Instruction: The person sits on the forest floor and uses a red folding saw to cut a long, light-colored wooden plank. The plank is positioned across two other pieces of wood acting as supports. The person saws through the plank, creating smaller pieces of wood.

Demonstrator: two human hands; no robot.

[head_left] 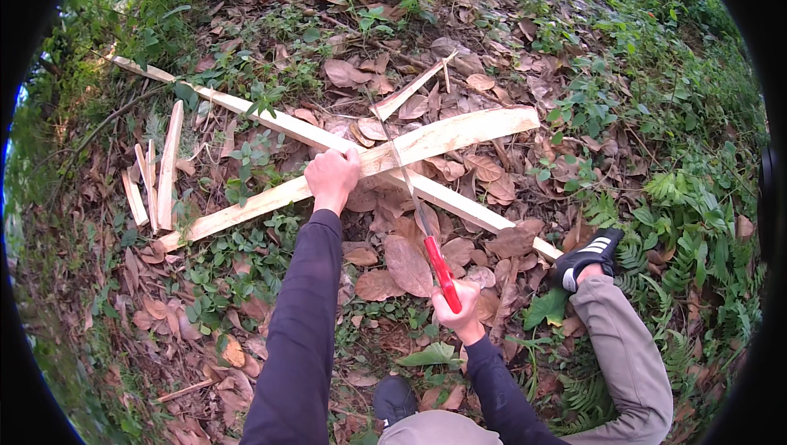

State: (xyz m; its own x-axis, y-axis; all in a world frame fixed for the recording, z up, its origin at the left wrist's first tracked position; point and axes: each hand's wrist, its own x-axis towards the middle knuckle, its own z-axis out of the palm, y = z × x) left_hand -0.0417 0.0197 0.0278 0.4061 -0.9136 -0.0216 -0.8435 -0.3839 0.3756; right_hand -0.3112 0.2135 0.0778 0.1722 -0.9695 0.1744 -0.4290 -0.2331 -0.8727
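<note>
plank: we've got a long pale split plank lying on the leafy ground, long axis running from low on our left up to high on our right. It's our landmark for everything below.

second plank: another pale strip crosses the plank in an X, running from upper left down to lower right, with its far end near our right shoe.

left hand: our left hand is curled tight over the plank right by the crossing, pinning it down. Arm is stretched out straight.

right hand: our right hand sits below the plank and well back toward us, fist closed round the red handle of a saw.

saw: the thin blade runs from the handle up and a bit left, reaching the plank just right of the left hand, so it lies across the plank's long axis. Can't tell for sure if the teeth are actually touching the wood.

who's nearer: the left hand is on the plank, the right one only reaches it through the blade.

offcuts: a small heap of split offcuts lies just above the plank's low left end, and a shorter sliver lies above the crossing.
</note>
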